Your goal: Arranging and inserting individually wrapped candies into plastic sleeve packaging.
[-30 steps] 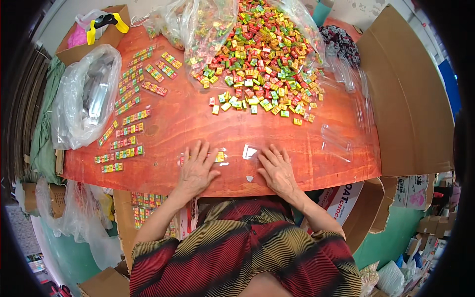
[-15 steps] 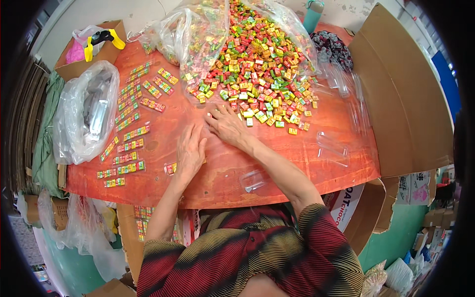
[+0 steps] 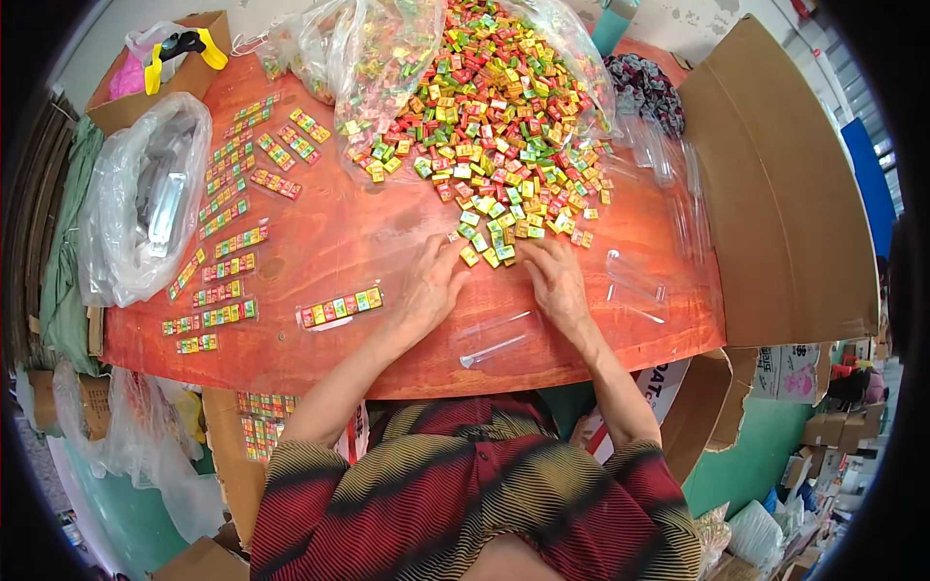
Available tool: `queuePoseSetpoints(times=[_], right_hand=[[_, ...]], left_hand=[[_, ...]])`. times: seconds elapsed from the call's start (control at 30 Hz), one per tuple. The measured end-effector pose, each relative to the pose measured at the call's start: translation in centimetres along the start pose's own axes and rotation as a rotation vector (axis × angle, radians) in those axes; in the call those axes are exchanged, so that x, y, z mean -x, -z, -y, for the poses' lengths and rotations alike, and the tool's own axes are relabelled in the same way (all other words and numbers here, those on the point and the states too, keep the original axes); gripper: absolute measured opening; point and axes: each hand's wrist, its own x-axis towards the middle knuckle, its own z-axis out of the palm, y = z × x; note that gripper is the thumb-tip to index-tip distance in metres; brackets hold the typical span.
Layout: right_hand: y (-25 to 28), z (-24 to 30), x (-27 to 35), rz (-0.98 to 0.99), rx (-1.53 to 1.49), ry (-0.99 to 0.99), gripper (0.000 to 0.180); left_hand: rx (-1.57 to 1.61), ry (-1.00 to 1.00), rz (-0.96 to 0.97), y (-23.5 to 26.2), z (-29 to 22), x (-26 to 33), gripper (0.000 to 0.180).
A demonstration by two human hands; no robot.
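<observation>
A large heap of small red, yellow and green boxes [image 3: 504,145] covers the back middle of the red table. At its near left edge is my left hand [image 3: 431,288], fingers stretched forward and thumb apart; a small box lies at its fingertips. My right hand [image 3: 558,283] touches the near right edge of the heap, its fingers spread over the boxes. Several loose boxes lie between the two hands. Left of my left hand is a filled clear plastic tray [image 3: 341,307] with a row of boxes. An unfilled clear tray [image 3: 496,339] lies between my forearms.
Rows of filled trays [image 3: 230,266] lie at the left, beside a clear plastic bag [image 3: 145,203]. Plastic sheeting [image 3: 387,73] drapes the heap's left side. More clear trays [image 3: 635,288] lie at the right, before a tall cardboard panel [image 3: 775,194]. A teal bottle [image 3: 614,24] stands behind.
Both hands have come to the heap's near edge, my right hand moving rightward and apart from my left. Several boxes now lie nearer me. The filled tray by my left hand is now uncovered.
</observation>
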Motion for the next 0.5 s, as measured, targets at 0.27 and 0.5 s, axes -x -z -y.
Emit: queuePoseSetpoints(times=[0.27, 0.5], right_hand=[[-1.1, 3.8, 3.7, 0.119, -0.033, -0.119, 0.025], [-1.4, 3.8, 0.0, 0.094, 0.088, -0.128, 0.025]], left_hand=[[-0.131, -0.049, -0.038, -1.6, 0.9, -1.6, 0.044], [-0.091, -0.044, -0.021, -1.1, 1.6, -1.4, 0.032]])
